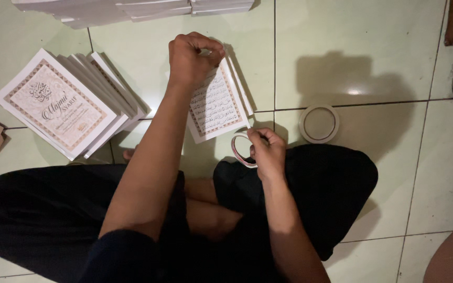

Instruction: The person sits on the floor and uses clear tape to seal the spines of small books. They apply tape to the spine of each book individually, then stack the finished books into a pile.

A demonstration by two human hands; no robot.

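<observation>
Person sits cross-legged on pale green tile floor (373, 47), black trousers (321, 194) nearest cam. Right hand (267, 153), just above the knee, fingers closed, pinching a thin roll of tape (239, 152) w/ red-and-white edge. Left arm crosses over; left hand (192, 55) is further out, fist-like, fingertips pinched at top edge of a small booklet stack (217, 102), top page w/ ornate border. Can't tell what's pinched there. Round beige lid (319, 123) just right of stack. Fanned pile of cover booklets (61, 105) at left. More white stacks (132, 9) at far edge.
</observation>
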